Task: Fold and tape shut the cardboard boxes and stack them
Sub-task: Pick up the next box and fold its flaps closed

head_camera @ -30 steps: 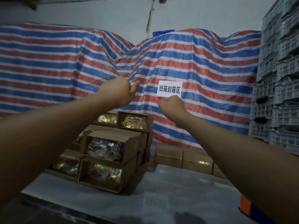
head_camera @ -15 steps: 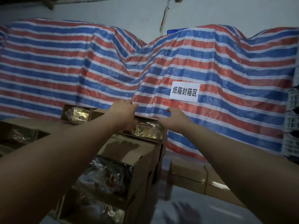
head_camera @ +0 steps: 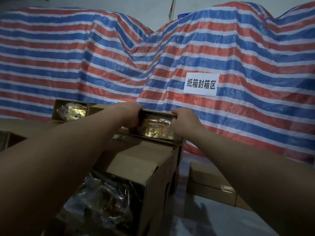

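Observation:
An open cardboard box [head_camera: 158, 141] with gold packets wrapped in clear plastic sits at the back top of a stack of open boxes. My left hand [head_camera: 129, 113] grips its far left corner, fingers curled over the rim. My right hand [head_camera: 185, 121] grips the far right corner the same way. A nearer open box [head_camera: 141, 169] with plastic-wrapped contents lies below my left forearm. Another open box [head_camera: 71, 111] stands further left against the tarpaulin.
A red, white and blue striped tarpaulin [head_camera: 238, 57] hangs right behind the stack, with a white paper sign [head_camera: 201, 84] on it. Closed cardboard boxes [head_camera: 211, 183] lie low at the right on the pale table surface [head_camera: 221, 222].
The view has moved closer to the stack. Both hands came down from in front of the tarpaulin and took hold of the far corners of the top box.

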`<move>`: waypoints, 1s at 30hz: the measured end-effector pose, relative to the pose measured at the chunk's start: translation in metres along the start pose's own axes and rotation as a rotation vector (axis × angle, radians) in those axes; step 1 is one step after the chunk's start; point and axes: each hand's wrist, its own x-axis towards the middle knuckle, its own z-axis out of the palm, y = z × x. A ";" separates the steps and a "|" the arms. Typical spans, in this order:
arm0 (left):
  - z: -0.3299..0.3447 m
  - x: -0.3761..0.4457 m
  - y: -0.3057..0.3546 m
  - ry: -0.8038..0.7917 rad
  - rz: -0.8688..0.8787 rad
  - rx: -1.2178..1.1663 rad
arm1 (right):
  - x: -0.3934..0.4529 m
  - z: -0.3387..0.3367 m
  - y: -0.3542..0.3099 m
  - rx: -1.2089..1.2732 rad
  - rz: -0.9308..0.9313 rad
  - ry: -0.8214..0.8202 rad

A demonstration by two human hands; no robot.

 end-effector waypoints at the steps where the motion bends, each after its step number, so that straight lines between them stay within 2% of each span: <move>1: 0.001 0.001 0.000 0.006 -0.002 -0.016 | -0.001 0.001 0.001 -0.020 -0.017 0.016; 6: -0.005 0.001 0.000 0.021 0.009 0.037 | -0.005 -0.001 0.000 -0.124 -0.031 0.048; 10: -0.019 -0.002 0.001 0.126 0.003 -0.079 | -0.005 -0.019 -0.001 -0.025 -0.003 0.087; 13: -0.040 -0.010 0.008 0.243 0.008 -0.274 | -0.004 -0.047 -0.005 0.032 0.001 0.104; 16: -0.073 -0.013 0.018 0.333 -0.014 -0.302 | -0.002 -0.088 -0.010 0.053 0.021 0.103; 20: -0.119 -0.023 0.034 0.401 -0.029 -0.468 | -0.004 -0.150 -0.015 0.087 0.043 0.079; 22: -0.141 -0.033 0.045 0.339 -0.013 -0.586 | -0.012 -0.180 -0.017 0.093 0.060 0.068; 26: -0.178 -0.056 0.070 0.091 0.017 -0.909 | -0.032 -0.237 -0.016 0.115 0.161 -0.018; 30: -0.200 -0.082 0.092 -0.219 0.043 -1.382 | -0.059 -0.283 -0.008 0.204 0.274 -0.121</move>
